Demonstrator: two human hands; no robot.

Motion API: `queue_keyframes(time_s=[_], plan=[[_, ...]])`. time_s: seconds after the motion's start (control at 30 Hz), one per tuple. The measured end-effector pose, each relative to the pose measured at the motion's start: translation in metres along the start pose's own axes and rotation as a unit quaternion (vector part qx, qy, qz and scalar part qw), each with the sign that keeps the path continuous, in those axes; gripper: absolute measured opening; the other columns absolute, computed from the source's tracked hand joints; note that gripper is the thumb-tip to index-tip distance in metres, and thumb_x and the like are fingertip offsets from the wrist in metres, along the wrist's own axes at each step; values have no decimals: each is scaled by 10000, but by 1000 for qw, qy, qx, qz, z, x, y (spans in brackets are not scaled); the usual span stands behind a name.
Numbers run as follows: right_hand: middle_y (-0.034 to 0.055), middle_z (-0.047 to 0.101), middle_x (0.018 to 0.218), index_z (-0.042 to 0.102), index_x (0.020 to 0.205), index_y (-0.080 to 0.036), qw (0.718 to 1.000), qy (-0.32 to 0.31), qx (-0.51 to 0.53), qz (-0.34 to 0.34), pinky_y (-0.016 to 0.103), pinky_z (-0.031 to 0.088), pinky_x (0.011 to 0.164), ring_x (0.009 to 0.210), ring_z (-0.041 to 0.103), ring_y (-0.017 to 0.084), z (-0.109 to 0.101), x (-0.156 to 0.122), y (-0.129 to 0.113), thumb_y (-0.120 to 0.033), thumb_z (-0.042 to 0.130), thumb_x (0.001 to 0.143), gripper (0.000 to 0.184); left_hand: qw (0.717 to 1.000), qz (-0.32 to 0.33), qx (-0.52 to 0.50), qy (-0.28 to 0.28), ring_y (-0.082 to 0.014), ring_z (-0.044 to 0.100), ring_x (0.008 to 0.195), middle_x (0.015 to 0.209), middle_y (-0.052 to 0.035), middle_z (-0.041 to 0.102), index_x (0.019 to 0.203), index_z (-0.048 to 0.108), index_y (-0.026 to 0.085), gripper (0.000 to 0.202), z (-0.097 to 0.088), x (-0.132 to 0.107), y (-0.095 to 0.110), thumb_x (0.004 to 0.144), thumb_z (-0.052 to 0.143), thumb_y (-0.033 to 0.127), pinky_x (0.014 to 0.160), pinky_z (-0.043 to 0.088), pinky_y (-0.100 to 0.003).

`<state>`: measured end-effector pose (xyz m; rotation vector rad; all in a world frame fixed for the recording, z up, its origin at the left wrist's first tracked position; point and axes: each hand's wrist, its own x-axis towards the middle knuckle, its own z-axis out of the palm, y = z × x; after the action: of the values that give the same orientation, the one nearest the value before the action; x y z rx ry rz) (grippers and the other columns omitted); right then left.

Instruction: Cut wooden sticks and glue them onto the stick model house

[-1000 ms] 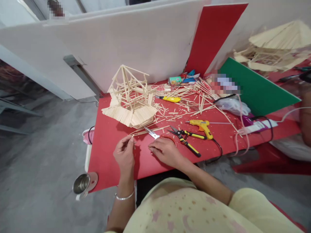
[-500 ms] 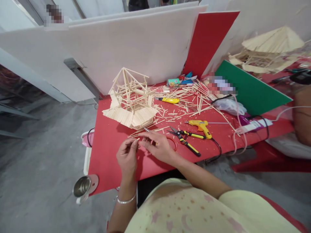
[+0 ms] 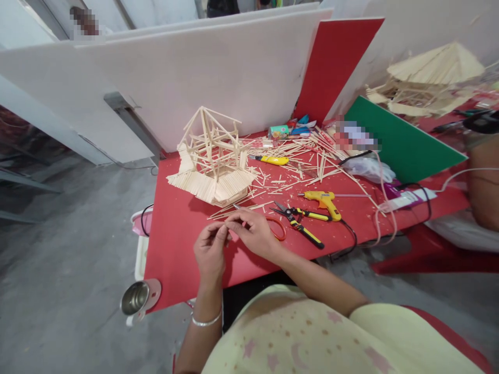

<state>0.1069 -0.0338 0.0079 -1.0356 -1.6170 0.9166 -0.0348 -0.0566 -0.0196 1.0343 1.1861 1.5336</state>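
Observation:
My left hand (image 3: 210, 250) and my right hand (image 3: 255, 234) meet over the near part of the red table (image 3: 175, 244), fingertips pinched together on a small wooden stick piece too thin to see clearly. Red-handled scissors (image 3: 273, 226) lie partly under my right hand. Behind my hands stands a stick-built model house (image 3: 210, 158) with a plank base. Loose sticks (image 3: 300, 163) are scattered across the table's middle.
Yellow-handled cutters (image 3: 302, 226), a yellow glue gun (image 3: 323, 201) with its cord, and a yellow utility knife (image 3: 271, 160) lie to the right. White, red and green boards stand behind. A steel cup (image 3: 132, 300) sits at the near-left corner. Another stick model (image 3: 429, 78) and another person's arm are far right.
My right hand lifted off the table by the scissors and came left to meet my left hand's fingertips. Both hands now pinch together.

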Motion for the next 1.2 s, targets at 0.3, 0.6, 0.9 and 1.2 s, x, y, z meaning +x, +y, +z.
queue_keyframes(time_s=[0.3,0.6,0.9,1.2], plan=[[27,756,993,733,1053,-245,1000,5,-24,7,256,512,723,881,675,147,-1,-6,18,-296,597,975,165,986,76,147,7,-159,653,743,827,-42,725,900,777,200,160,-6,2,-12,845,763,349,725,546,-275],[11,765,881,751,960,-246,998,14,-67,13,285,526,752,814,696,168,-7,-16,32,-294,624,955,136,958,157,213,108,-158,644,800,885,-38,698,905,773,213,141,-8,17,-5,874,738,346,750,518,-276],[2,768,903,751,973,-253,997,9,-76,4,277,507,741,803,691,157,-9,-17,34,-288,613,961,142,907,284,284,125,-140,586,752,891,-38,655,977,782,224,119,1,40,21,912,699,278,690,479,-267],[0,754,878,750,965,-241,997,1,-80,22,258,489,731,775,672,143,-14,-15,36,-263,614,947,138,870,332,329,157,-113,560,700,896,-42,646,997,769,194,131,5,48,13,922,694,269,635,480,-263]])
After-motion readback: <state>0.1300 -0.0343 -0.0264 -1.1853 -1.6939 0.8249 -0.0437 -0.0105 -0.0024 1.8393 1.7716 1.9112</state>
